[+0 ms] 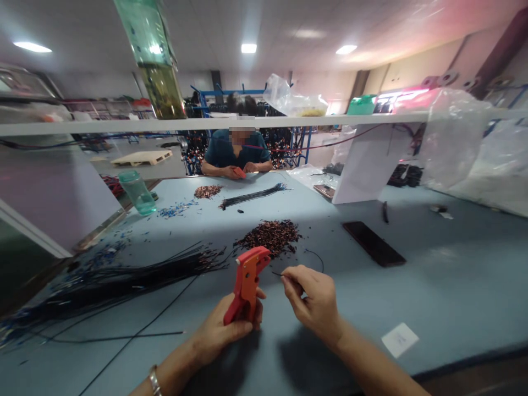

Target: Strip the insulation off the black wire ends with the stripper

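Note:
My left hand (223, 330) is wrapped round a red and orange wire stripper (246, 280), whose jaws point up and to the right. My right hand (315, 300) pinches a thin black wire (277, 273) between thumb and forefinger. The wire's short end sticks out toward the tool, apart from its jaws, and a bluish curve of wire (318, 256) arcs behind the hand. Just beyond the tool lies a heap of dark and copper-coloured clippings (272, 236). A long bundle of black wires (144, 278) stretches across the table on the left.
A dark phone (373, 243) and a white paper slip (400, 339) lie on the right. Across the table (449, 280) a person (237, 151) holds a red tool near another wire bundle (253, 196). A green bottle (138, 192) stands at left. A white shelf (264, 122) spans overhead.

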Demonstrator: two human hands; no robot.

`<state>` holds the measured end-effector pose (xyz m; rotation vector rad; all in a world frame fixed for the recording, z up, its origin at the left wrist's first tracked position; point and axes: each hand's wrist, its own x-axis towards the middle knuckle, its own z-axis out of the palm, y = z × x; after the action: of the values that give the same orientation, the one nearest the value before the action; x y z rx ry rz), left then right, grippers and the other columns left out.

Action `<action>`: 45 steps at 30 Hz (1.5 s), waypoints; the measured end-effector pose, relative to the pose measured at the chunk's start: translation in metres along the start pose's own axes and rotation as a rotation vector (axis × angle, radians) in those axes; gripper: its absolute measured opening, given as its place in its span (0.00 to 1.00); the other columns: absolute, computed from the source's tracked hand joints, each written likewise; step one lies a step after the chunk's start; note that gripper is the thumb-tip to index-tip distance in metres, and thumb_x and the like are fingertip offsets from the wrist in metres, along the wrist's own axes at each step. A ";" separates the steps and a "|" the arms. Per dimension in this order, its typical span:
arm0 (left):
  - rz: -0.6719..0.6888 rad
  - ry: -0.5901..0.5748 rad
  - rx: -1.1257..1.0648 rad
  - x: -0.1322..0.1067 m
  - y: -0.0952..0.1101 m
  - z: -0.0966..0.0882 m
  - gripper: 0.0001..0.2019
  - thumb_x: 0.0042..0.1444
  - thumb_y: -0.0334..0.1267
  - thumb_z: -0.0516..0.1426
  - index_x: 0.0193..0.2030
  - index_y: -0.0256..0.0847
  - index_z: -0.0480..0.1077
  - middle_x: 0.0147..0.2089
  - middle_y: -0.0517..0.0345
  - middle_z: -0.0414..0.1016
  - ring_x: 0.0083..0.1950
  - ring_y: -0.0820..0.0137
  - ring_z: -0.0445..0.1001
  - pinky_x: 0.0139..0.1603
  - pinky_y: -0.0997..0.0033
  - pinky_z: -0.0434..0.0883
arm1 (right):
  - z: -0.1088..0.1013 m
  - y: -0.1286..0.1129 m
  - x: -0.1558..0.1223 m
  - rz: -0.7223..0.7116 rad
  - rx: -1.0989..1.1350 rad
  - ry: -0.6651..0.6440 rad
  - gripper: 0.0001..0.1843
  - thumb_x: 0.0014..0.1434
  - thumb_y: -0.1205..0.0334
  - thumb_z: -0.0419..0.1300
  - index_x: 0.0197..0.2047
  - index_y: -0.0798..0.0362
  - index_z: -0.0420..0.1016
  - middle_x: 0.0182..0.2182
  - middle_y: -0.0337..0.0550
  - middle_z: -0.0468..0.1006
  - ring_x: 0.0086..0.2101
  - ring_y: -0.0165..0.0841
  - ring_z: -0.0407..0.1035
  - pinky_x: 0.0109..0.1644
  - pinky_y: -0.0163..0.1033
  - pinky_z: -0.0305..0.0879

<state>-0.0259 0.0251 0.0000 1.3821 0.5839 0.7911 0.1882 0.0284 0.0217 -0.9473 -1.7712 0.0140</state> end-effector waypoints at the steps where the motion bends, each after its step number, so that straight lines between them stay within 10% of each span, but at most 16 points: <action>1: 0.015 0.025 0.032 0.000 0.000 0.000 0.25 0.52 0.51 0.62 0.52 0.38 0.67 0.35 0.55 0.70 0.35 0.68 0.67 0.37 0.68 0.63 | 0.000 0.000 -0.001 0.009 -0.001 -0.008 0.08 0.61 0.69 0.53 0.31 0.52 0.70 0.18 0.34 0.65 0.18 0.27 0.58 0.24 0.33 0.56; 8: 0.117 0.282 0.499 0.000 0.007 0.000 0.18 0.59 0.48 0.55 0.51 0.41 0.66 0.37 0.55 0.70 0.33 0.68 0.67 0.35 0.69 0.66 | 0.001 0.000 -0.001 0.031 0.010 -0.010 0.09 0.57 0.70 0.53 0.25 0.52 0.66 0.17 0.33 0.62 0.17 0.25 0.55 0.23 0.32 0.53; 18: 0.223 0.298 0.899 0.001 0.008 0.002 0.23 0.47 0.27 0.56 0.53 0.42 0.66 0.44 0.50 0.75 0.43 0.59 0.73 0.45 0.62 0.68 | 0.004 0.005 -0.004 0.181 0.137 -0.111 0.10 0.61 0.65 0.53 0.28 0.54 0.71 0.18 0.35 0.67 0.19 0.26 0.58 0.23 0.31 0.55; 28: 0.325 0.442 1.094 0.000 -0.004 -0.007 0.25 0.42 0.27 0.57 0.51 0.40 0.68 0.45 0.46 0.74 0.46 0.53 0.72 0.49 0.53 0.68 | 0.005 0.012 -0.002 0.395 0.268 -0.148 0.12 0.61 0.60 0.54 0.26 0.54 0.70 0.18 0.34 0.65 0.20 0.26 0.56 0.24 0.30 0.55; 36: 0.069 0.171 0.535 0.001 0.011 0.006 0.15 0.56 0.42 0.56 0.48 0.39 0.66 0.38 0.56 0.69 0.35 0.68 0.66 0.38 0.68 0.66 | 0.006 0.009 -0.005 0.286 0.239 -0.137 0.08 0.63 0.63 0.54 0.34 0.54 0.72 0.20 0.33 0.65 0.20 0.26 0.58 0.24 0.30 0.56; 45: -0.104 0.072 -0.198 0.003 0.012 0.006 0.23 0.45 0.42 0.64 0.48 0.36 0.70 0.34 0.55 0.72 0.34 0.69 0.68 0.39 0.68 0.63 | 0.001 0.004 -0.002 0.175 0.183 -0.055 0.06 0.62 0.67 0.56 0.33 0.53 0.71 0.22 0.35 0.68 0.21 0.25 0.60 0.24 0.30 0.57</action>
<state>-0.0214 0.0240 0.0123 1.1368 0.6115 0.7956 0.1899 0.0305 0.0175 -0.9729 -1.6995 0.3117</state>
